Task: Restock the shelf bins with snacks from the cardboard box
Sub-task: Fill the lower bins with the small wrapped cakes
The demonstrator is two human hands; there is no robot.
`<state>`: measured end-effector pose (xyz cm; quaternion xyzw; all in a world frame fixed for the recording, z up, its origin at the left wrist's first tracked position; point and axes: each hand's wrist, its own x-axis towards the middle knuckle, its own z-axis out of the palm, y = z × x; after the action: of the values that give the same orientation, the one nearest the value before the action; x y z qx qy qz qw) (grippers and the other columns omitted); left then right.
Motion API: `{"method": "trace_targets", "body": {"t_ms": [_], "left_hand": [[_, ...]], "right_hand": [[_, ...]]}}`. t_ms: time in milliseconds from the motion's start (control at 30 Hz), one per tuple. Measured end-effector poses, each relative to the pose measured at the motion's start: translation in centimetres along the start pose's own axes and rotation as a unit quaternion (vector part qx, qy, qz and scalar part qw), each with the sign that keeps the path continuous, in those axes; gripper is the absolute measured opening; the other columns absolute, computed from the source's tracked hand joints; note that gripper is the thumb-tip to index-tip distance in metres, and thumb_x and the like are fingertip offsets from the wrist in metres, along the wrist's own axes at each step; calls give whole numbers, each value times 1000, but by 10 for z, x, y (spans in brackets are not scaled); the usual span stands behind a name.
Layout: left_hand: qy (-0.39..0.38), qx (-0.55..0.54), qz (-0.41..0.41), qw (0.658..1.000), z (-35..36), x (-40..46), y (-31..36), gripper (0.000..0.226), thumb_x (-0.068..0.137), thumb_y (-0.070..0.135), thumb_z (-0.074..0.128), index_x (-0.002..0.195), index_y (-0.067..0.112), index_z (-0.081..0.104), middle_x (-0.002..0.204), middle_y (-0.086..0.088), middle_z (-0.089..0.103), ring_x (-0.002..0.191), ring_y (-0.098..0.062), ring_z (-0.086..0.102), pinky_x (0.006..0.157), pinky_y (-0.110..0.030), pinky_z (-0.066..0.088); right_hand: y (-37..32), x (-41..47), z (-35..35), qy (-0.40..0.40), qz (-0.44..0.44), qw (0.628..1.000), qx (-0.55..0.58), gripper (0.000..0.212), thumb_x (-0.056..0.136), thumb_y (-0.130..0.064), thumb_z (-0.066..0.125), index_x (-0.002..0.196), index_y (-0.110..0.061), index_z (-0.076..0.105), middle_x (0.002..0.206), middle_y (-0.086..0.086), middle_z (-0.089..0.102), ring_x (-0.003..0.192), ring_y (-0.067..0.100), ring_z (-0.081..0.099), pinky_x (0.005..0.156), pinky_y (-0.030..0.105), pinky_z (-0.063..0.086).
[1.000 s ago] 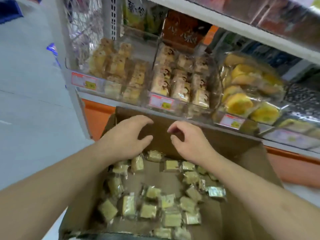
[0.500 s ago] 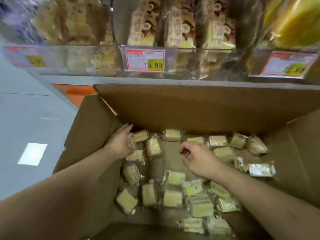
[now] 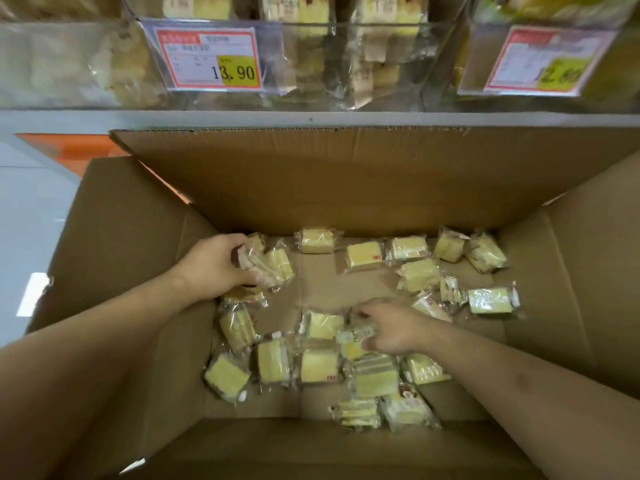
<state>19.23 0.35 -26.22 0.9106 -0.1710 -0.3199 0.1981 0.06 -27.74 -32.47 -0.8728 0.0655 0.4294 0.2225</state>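
Hands work inside the cardboard box (image 3: pixel 363 181) below the shelf bins (image 3: pixel 346 46). Left hand (image 3: pixel 216 265) grips wrapped snacks (image 3: pixel 268 266) at the far left; right hand (image 3: pixel 391 327) pinches one snack packet (image 3: pixel 355 336) mid-floor among scattered packets.

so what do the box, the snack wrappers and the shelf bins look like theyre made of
Cardboard box: brown corrugated cardboard, matte; fluting shows along the back flap's edge.
Snack wrappers: thin clear plastic film, glossy; they crinkle, glint and show the yellow cake inside.
Shelf bins: clear rigid plastic, probably acrylic; see-through walls with reflections, and a price tag on the front.
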Motion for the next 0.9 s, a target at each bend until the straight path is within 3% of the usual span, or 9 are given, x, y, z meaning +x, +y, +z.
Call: {"method": "trace_targets", "body": {"t_ms": [67,133,233,333,467,633,700,800,900], "left_hand": [[-39,-95,-5,995,4,-9,11,43,71,39,97,103,29,71,97,11,79,94,-9,75,93,-40,59],[-76,-163,-12,984,8,-20,21,53,66,38,100,107,21,71,101,4,81,98,-17,78,99,-49,59],[-91,-188,-7,978,3,-35,34,90,37,72,98,109,24,72,107,4,80,110,-20,74,105,-48,56],[-102,-193,-8,976,-18,-53,51,91,43,70,98,115,23,71,108,2,80,110,-20,74,105,-50,56],[-77,-207,3,975,-67,-89,86,46,80,26,93,116,15,68,100,-7,81,98,-33,78,94,-63,58],[15,-186,20,982,-124,-146,120,43,76,27,95,111,25,70,97,9,82,90,-11,78,96,-42,60],[62,-217,28,974,-140,-168,133,46,70,29,98,108,24,72,92,8,82,87,-11,78,95,-40,59],[101,-293,43,950,-151,-204,147,40,69,33,97,104,26,78,92,7,82,87,-8,77,90,-31,55],[112,-405,50,906,-150,-231,157,41,65,33,95,103,25,82,97,-3,82,97,-22,78,97,-39,56]], "right_hand": [[-3,-1,10,-9,2,1000,-29,71,88,-37,75,154,-32,48,152,-3,52,136,25,53,113,41,46],[-5,-2,13,8,9,1000,-27,58,84,-35,81,138,-35,59,134,-4,55,124,25,59,103,36,51],[-9,-10,3,8,17,999,29,47,78,-23,89,119,-33,67,124,-5,51,106,20,63,83,34,60],[-22,-29,-36,29,-1,994,108,49,81,-19,90,122,-24,64,126,-3,60,96,21,68,68,27,56],[-56,-80,-117,95,-42,981,162,46,81,-24,92,119,-19,68,114,1,72,88,17,71,70,25,54],[-97,-161,-182,174,-111,951,231,49,76,-28,95,113,-28,63,111,-7,73,88,8,73,75,29,60],[-111,-196,-191,229,-129,931,252,51,72,-34,96,110,-32,62,112,-9,74,93,5,73,83,27,57],[-129,-244,-191,272,-163,898,306,49,68,-40,95,106,-35,65,109,-8,79,101,9,74,99,40,56],[-141,-279,-186,272,-204,865,369,38,83,-21,89,115,-26,69,110,-4,80,106,14,74,103,43,54]]}}
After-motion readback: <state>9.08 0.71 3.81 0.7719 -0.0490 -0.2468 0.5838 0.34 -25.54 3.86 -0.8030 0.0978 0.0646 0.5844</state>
